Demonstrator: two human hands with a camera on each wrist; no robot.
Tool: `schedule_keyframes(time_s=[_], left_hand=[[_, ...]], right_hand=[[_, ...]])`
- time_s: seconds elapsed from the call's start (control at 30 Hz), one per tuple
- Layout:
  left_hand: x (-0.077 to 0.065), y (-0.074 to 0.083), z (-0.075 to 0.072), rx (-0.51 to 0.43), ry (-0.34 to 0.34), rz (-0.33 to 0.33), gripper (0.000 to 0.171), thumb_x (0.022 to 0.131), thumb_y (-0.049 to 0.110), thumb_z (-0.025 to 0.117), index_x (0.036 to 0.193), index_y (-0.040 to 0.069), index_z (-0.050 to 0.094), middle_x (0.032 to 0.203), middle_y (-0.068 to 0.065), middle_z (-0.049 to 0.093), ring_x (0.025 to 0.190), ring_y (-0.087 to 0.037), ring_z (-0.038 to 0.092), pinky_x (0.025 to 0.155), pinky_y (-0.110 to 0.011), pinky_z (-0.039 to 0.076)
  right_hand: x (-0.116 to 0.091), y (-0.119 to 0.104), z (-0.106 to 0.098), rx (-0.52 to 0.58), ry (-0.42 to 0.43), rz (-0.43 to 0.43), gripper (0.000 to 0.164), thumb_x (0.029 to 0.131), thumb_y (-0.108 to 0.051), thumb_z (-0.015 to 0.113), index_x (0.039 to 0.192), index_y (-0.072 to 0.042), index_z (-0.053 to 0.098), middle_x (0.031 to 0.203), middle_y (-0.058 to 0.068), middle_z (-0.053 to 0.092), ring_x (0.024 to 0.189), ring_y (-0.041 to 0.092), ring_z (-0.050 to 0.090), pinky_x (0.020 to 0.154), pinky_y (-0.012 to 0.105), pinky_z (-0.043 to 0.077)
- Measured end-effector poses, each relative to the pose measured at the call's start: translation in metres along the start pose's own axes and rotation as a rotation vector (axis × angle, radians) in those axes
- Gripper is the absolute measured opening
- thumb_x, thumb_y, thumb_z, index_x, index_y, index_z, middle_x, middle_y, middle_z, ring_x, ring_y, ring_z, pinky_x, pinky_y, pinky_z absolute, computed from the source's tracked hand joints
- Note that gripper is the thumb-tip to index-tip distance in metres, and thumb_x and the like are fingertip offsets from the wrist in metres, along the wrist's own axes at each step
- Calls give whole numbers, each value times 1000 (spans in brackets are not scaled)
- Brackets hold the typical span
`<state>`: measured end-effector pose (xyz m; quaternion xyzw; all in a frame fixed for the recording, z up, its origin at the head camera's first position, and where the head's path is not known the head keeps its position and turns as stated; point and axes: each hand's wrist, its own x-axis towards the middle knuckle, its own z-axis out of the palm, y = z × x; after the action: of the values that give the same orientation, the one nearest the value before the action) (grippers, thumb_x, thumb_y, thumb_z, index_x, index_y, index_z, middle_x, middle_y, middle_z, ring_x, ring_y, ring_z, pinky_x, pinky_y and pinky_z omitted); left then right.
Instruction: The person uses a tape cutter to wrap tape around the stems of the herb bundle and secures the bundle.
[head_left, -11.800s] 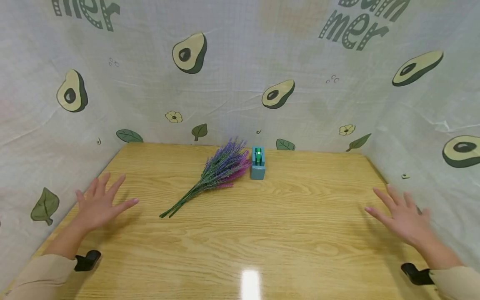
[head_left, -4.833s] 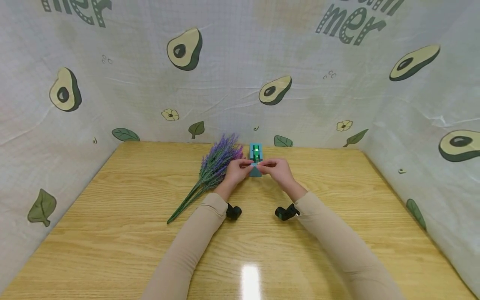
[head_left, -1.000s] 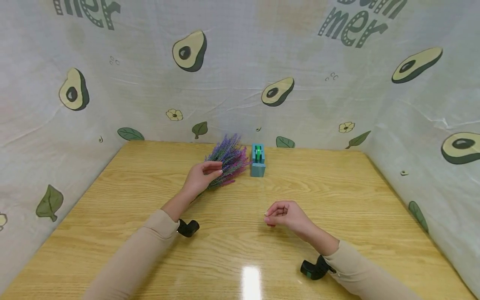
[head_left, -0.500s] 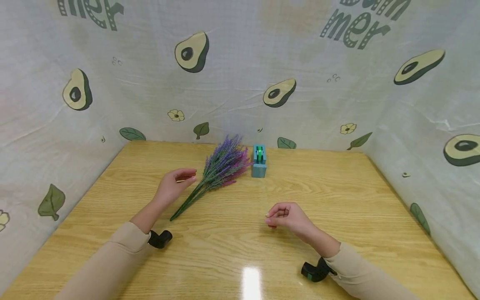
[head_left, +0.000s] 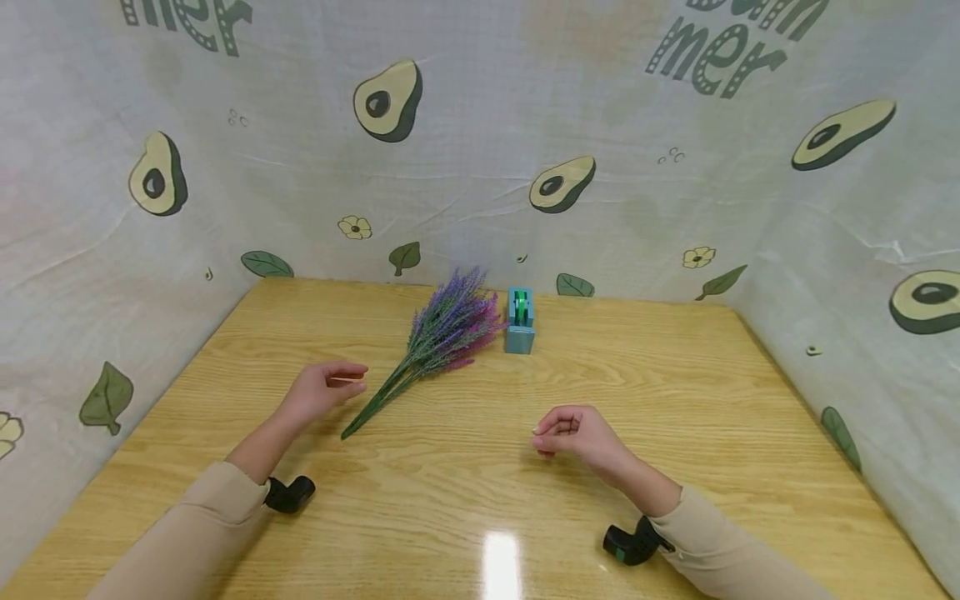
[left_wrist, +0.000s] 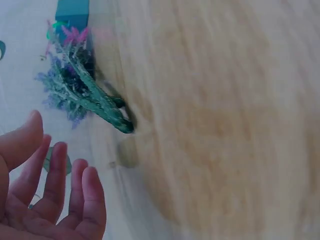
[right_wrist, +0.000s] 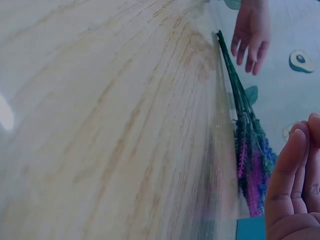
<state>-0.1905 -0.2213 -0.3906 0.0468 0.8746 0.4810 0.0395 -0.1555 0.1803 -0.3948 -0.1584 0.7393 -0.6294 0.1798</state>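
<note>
A bunch of purple and pink lavender (head_left: 450, 329) lies on the table, its green stems (head_left: 375, 408) pointing toward the front left. My left hand (head_left: 322, 392) hovers just left of the stems, fingers loosely bent and apart from the thumb, holding nothing. In the left wrist view, the stem ends (left_wrist: 120, 122) lie beyond those fingers. My right hand (head_left: 581, 437) is over the middle right of the table, thumb and fingertips pinched together on what looks like a small piece of clear tape, barely visible. A blue tape dispenser (head_left: 520, 333) with a green reel stands at the blossoms' right.
The wooden table (head_left: 675, 400) is bounded by a pale cloth backdrop (head_left: 465, 125) printed with avocados and leaves. Each wrist carries a black camera, the left one (head_left: 291, 495) and the right one (head_left: 632, 543). A bright light reflection shows near the front.
Both hands were at the tape dispenser earlier and have come away from it. Over the last second my left hand has moved left and nearer, past the blossoms; my right hand has stayed still.
</note>
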Motion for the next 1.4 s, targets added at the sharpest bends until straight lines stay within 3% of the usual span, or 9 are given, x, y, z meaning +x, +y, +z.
schedule_keyframes(time_s=[0.2, 0.4, 0.83, 1.07, 1.23, 1.4], left_hand=[[-2, -5, 3, -14, -110, -59, 42, 87, 17, 67, 122, -5, 57, 117, -21, 59, 105, -34, 57, 80, -37, 51], [-2, -7, 7, -2, -149, -68, 50, 78, 14, 77, 120, -6, 58, 111, -21, 62, 99, -32, 60, 79, -37, 52], [-1, -5, 14, 45, -187, -51, 40, 80, 5, 72, 117, -4, 60, 101, -13, 63, 96, -30, 59, 73, -36, 52], [-2, -1, 19, 133, -161, -31, 42, 76, 8, 77, 114, -1, 62, 99, -12, 63, 92, -29, 60, 73, -38, 52], [-1, -1, 21, 132, -160, -57, 39, 76, 7, 76, 112, 0, 63, 97, -10, 65, 94, -29, 60, 72, -38, 52], [0, -6, 18, 29, -203, -51, 42, 78, 6, 74, 117, -2, 60, 101, -11, 63, 96, -28, 59, 73, -36, 52]], right_hand=[[-1, 1, 0, -7, 0, 5, 18, 84, -6, 70, 90, 9, 62, 78, 15, 66, 70, 25, 64, 66, 37, 54], [-2, 1, -1, -16, 4, 1, 19, 84, -6, 70, 90, 11, 62, 78, 17, 66, 68, 25, 63, 65, 37, 54], [-2, 1, 0, -3, 4, 5, 20, 84, -6, 69, 91, 11, 61, 77, 17, 66, 68, 24, 63, 65, 37, 54], [-3, 0, 0, -8, 11, 23, 18, 83, -7, 70, 89, 8, 62, 76, 14, 66, 67, 22, 62, 65, 35, 53], [-3, 1, 0, -7, 8, 23, 18, 83, -7, 70, 89, 8, 63, 75, 14, 66, 67, 23, 62, 65, 35, 53], [-2, 0, 0, -8, 1, 8, 18, 84, -7, 70, 89, 9, 62, 75, 14, 66, 67, 23, 62, 66, 36, 54]])
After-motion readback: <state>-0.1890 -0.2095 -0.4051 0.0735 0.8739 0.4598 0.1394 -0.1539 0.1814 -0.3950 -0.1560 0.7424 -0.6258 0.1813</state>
